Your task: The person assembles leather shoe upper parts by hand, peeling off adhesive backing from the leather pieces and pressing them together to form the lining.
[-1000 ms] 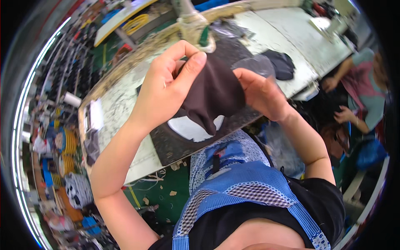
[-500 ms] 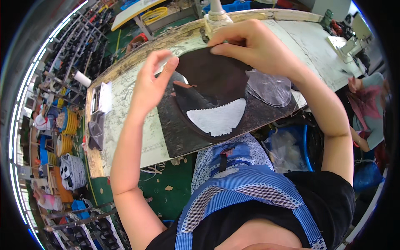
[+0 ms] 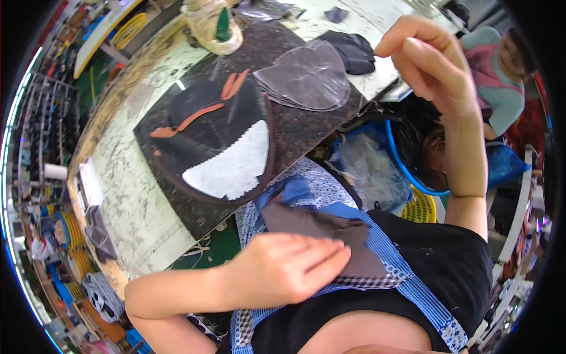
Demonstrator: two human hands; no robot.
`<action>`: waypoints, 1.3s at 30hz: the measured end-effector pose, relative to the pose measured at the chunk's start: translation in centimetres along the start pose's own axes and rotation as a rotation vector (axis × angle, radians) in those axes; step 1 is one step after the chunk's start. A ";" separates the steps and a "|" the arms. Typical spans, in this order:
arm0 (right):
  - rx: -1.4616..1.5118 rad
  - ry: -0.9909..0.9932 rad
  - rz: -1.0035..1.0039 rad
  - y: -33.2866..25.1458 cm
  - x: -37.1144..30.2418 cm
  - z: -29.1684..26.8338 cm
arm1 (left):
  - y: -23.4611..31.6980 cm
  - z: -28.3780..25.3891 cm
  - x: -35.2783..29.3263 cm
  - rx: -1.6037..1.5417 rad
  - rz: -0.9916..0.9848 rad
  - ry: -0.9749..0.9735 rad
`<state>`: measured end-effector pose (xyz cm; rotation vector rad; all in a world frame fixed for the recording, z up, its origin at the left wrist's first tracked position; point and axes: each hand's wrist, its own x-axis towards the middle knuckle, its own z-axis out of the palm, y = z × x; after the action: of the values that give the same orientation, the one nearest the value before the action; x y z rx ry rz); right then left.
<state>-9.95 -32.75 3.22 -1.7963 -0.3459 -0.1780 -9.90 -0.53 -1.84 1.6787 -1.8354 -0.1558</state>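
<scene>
My left hand (image 3: pixel 289 268), fingers pressed together, holds a dark grey-brown piece of sheet material (image 3: pixel 321 227) against my apron. My right hand (image 3: pixel 433 68) is raised at the right of the bench, its fingers loosely curled and nothing visible in them. Nearest to it lie some folded black pieces (image 3: pixel 351 52). A layered dark piece (image 3: pixel 236 138) with orange-brown edges rests on the black board (image 3: pixel 203 221). On its near side is a white patch (image 3: pixel 236 165) with a serrated edge. Beside it sits a stack of shiny grey rounded pieces (image 3: pixel 309 74).
A whitish stand with a green cone (image 3: pixel 221 26) occupies the far side of the bench. Below the right edge are a blue-rimmed bin (image 3: pixel 401 153) of clear plastic and a yellow basket (image 3: pixel 421 206). Another person (image 3: pixel 501 82) sits at the right.
My left hand has come down to my apron with the dark piece. My right hand has moved right, away from the work. Orange-brown edges now show on the layered piece; the view has shifted.
</scene>
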 end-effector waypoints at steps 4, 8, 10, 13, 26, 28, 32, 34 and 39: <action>0.049 0.022 0.346 4.5 -3.1 0.1 | 0.0 1.5 0.2 -0.101 -0.014 -0.024; 0.013 -0.115 0.514 4.2 -5.1 2.2 | 1.1 2.0 0.0 -0.079 -0.053 -0.024; 0.051 -0.217 0.517 4.1 -5.6 2.3 | 1.3 1.8 0.2 -0.031 -0.046 -0.029; 0.006 -0.447 0.441 4.3 -5.4 3.1 | 1.2 2.0 0.6 -0.036 -0.053 -0.059; 0.016 -0.903 0.450 5.9 -6.0 4.6 | 1.2 2.1 -0.1 -0.054 -0.062 -0.057; 0.082 -0.876 0.434 6.4 -6.5 5.1 | 0.9 2.2 0.0 -0.187 -0.148 -0.088; -0.634 -0.602 0.282 9.5 -8.3 4.4 | 0.4 1.7 -0.4 -0.549 -0.216 -0.203; -0.721 -0.613 0.427 11.3 -9.2 4.3 | 0.4 1.7 -0.5 -0.594 -0.230 -0.227; -0.459 -0.721 0.549 11.6 -8.8 5.0 | 0.2 1.9 -1.1 -0.618 -0.222 -0.328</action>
<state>-14.82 -31.73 -11.31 -2.2989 -0.3113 0.8579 -11.02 -0.05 -3.64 1.4500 -1.5767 -1.0332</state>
